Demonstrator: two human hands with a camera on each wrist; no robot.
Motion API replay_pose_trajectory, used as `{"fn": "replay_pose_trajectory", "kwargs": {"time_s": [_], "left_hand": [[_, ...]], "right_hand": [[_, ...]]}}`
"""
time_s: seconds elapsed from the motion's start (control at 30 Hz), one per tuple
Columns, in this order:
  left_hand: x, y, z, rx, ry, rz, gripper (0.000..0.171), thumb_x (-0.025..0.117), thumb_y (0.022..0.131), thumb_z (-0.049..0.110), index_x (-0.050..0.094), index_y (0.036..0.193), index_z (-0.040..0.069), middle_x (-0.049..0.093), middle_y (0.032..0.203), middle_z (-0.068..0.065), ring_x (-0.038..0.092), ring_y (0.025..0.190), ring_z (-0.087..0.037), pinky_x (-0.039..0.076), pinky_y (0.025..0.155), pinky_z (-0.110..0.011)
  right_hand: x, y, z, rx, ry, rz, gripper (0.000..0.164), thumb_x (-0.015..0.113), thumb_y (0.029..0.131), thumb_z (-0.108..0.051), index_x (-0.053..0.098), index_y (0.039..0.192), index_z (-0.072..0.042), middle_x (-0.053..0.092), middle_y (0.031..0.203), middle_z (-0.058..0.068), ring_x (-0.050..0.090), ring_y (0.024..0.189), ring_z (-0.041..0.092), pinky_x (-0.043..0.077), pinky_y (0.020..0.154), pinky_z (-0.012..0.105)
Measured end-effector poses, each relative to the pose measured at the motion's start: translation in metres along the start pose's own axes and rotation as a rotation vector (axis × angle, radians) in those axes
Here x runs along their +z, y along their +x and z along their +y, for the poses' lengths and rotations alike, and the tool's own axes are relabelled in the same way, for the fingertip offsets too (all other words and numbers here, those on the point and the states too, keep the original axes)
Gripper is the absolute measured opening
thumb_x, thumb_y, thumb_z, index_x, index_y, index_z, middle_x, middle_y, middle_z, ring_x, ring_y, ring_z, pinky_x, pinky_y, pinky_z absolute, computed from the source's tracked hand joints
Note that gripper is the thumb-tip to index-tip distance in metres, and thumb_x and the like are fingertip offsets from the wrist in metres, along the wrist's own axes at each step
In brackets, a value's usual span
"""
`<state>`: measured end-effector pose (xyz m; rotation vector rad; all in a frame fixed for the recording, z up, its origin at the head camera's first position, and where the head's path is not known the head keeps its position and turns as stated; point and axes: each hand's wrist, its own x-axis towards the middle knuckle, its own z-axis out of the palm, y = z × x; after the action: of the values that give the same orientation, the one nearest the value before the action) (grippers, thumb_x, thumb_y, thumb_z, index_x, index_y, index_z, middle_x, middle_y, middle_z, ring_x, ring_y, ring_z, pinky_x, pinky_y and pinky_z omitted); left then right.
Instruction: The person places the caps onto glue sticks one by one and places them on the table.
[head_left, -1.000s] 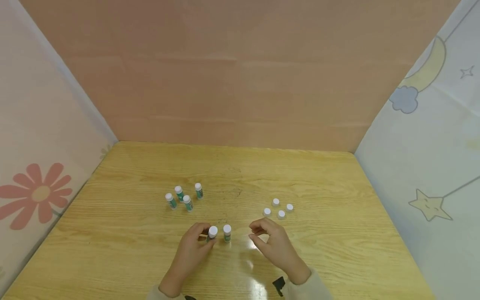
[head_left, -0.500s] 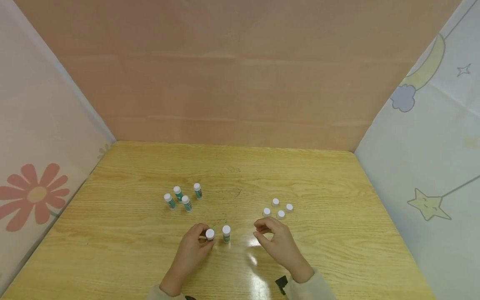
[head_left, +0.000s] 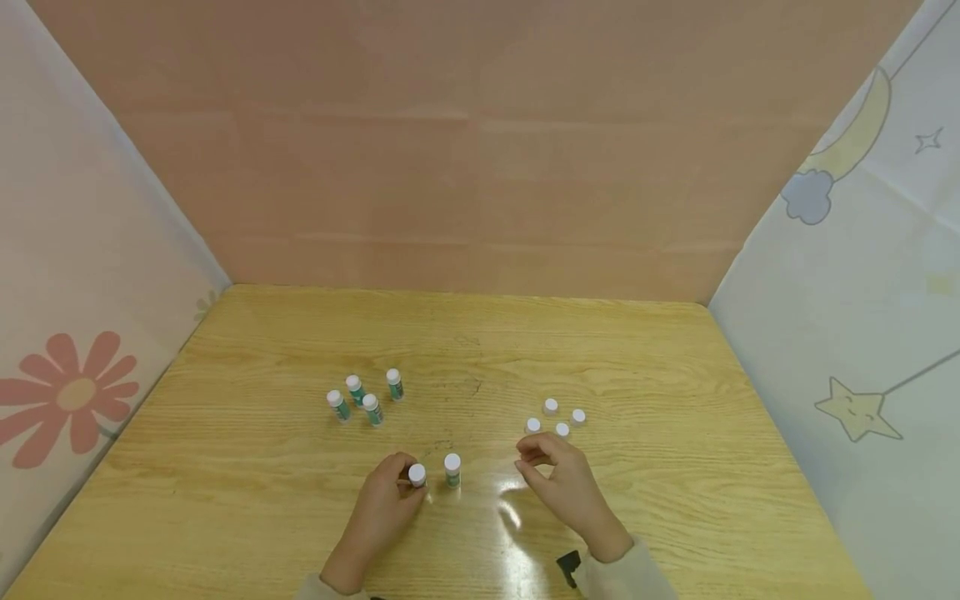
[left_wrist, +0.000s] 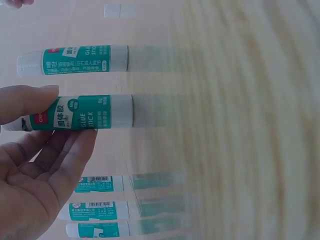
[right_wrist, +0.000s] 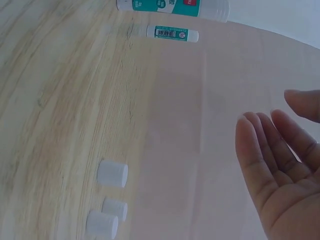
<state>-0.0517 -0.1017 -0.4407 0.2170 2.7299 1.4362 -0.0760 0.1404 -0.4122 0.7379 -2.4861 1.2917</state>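
My left hand pinches a green-and-white glue stick upright between thumb and fingers; its white cap shows from above. Just right of it, apart, stands a second capped glue stick, seen beside the held one in the left wrist view. My right hand is off to the right with fingers loosely bent and nothing between them. Close beyond it several small white caps sit on the table, some also visible in the right wrist view as white cylinders.
Several more capped glue sticks stand in a loose cluster at the left of the wooden table. A plain backdrop rises behind the table, with printed sheets along the sides.
My left hand has shifted the glue stick slightly left, widening the gap to the standing one. My right hand has moved a little to the right, away from the glue sticks.
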Motion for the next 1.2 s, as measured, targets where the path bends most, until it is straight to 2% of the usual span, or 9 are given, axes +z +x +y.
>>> {"fn": "replay_pose_trajectory", "kwargs": {"time_s": [0.17,0.27,0.6,0.8,1.0,1.2], "left_hand": [[-0.001,-0.001,0.0,-0.013,-0.008,-0.01,0.023,0.064,0.073,-0.003,0.051,0.092,0.001,0.052,0.088,-0.003,0.054,0.086,-0.021,0.048,0.072,-0.026],[-0.001,0.0,-0.001,-0.017,0.0,-0.009,0.024,0.064,0.073,-0.003,0.051,0.092,0.001,0.052,0.089,-0.003,0.054,0.086,-0.021,0.049,0.071,-0.026],[-0.001,0.0,-0.001,-0.017,0.002,-0.024,0.025,0.064,0.073,-0.002,0.051,0.094,-0.001,0.053,0.091,-0.005,0.054,0.088,-0.024,0.048,0.073,-0.03],[-0.002,-0.001,0.0,-0.038,-0.01,-0.052,0.034,0.064,0.073,-0.002,0.049,0.103,-0.005,0.052,0.097,-0.009,0.053,0.091,-0.027,0.047,0.076,-0.033],[-0.005,-0.004,0.001,-0.06,0.032,-0.058,0.041,0.067,0.071,0.0,0.049,0.107,-0.004,0.051,0.099,-0.008,0.051,0.093,-0.025,0.045,0.078,-0.036],[-0.01,-0.006,-0.001,-0.069,0.048,-0.055,0.041,0.066,0.072,-0.002,0.048,0.109,-0.002,0.049,0.101,-0.007,0.049,0.095,-0.026,0.043,0.081,-0.04]], "right_hand": [[-0.002,0.0,0.002,0.084,0.001,0.004,0.023,0.067,0.068,0.007,0.058,0.087,-0.003,0.058,0.082,0.001,0.055,0.071,0.011,0.049,0.064,0.025],[-0.003,0.0,0.003,0.1,0.003,0.012,0.022,0.066,0.069,0.006,0.058,0.087,-0.003,0.058,0.081,0.001,0.056,0.071,0.013,0.049,0.064,0.025],[-0.006,0.002,0.01,0.026,0.002,0.052,0.024,0.066,0.064,0.013,0.057,0.083,0.001,0.057,0.079,0.0,0.055,0.068,0.016,0.05,0.062,0.026],[-0.008,0.001,0.011,0.126,0.013,0.034,0.019,0.065,0.069,0.009,0.058,0.084,-0.001,0.057,0.08,-0.001,0.056,0.07,0.017,0.049,0.064,0.026],[-0.009,0.001,0.015,0.192,0.003,0.022,0.019,0.065,0.07,0.008,0.059,0.084,-0.002,0.058,0.081,0.001,0.056,0.071,0.014,0.049,0.064,0.025],[-0.011,0.002,0.017,0.238,0.006,-0.006,0.016,0.063,0.072,0.008,0.059,0.086,0.001,0.058,0.083,0.008,0.056,0.073,0.016,0.049,0.066,0.026]]}}
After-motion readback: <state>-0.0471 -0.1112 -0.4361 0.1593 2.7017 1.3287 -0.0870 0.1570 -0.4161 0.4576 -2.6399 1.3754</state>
